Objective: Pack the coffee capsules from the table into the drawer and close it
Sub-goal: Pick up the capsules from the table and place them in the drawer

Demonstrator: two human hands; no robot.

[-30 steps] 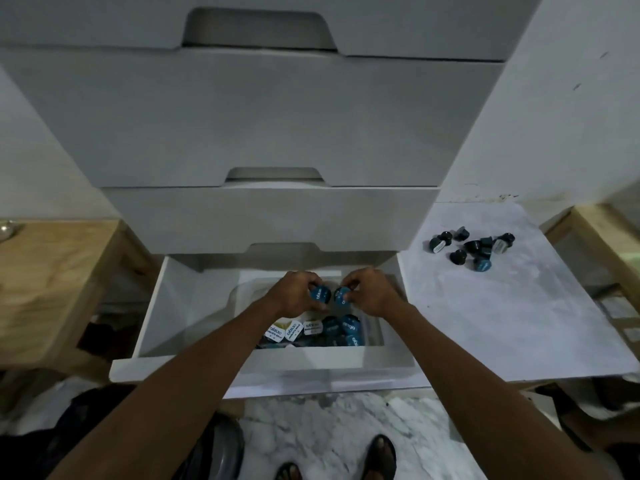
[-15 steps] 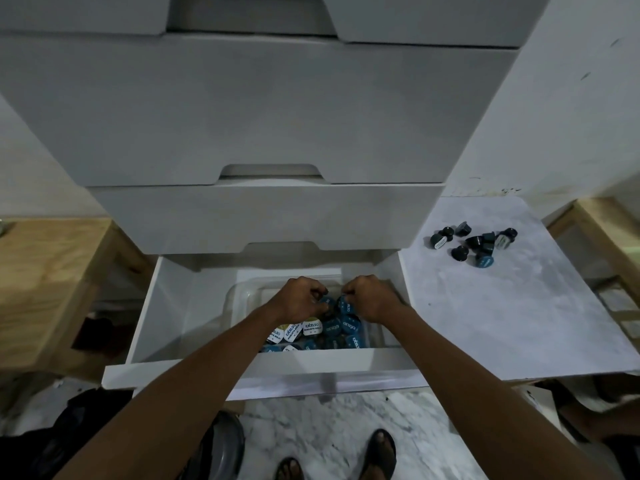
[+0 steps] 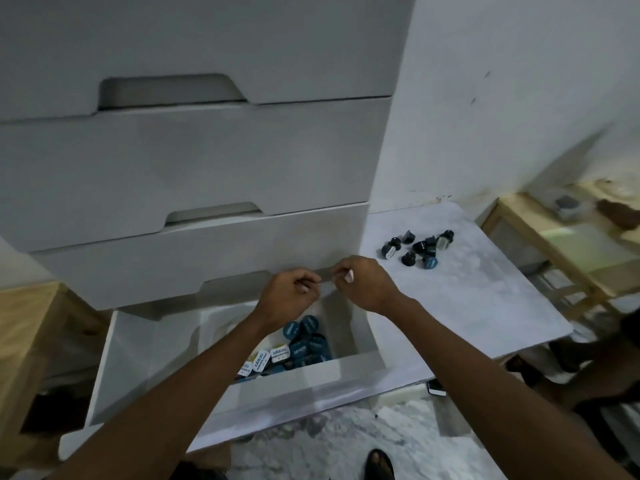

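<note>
Above the open drawer (image 3: 311, 379), I see my left hand (image 3: 287, 292) and right hand (image 3: 363, 285) hovering close together, fingers curled in with no capsule visible in them. Packed capsules (image 3: 304, 344) lie in the drawer, lids facing up, probably so they nest tightly. Loose capsules (image 3: 419, 249) sit far right on the surface (image 3: 485, 306), tipped every way, sharing no common axis.

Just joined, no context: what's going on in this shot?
A person is packing coffee capsules into the open bottom drawer. The left hand and right hand hover above it with fingers curled; no capsule shows in either. The packed capsules lie inside the drawer, while the loose capsules wait on the white table. The drawer is not yet closed.
</note>
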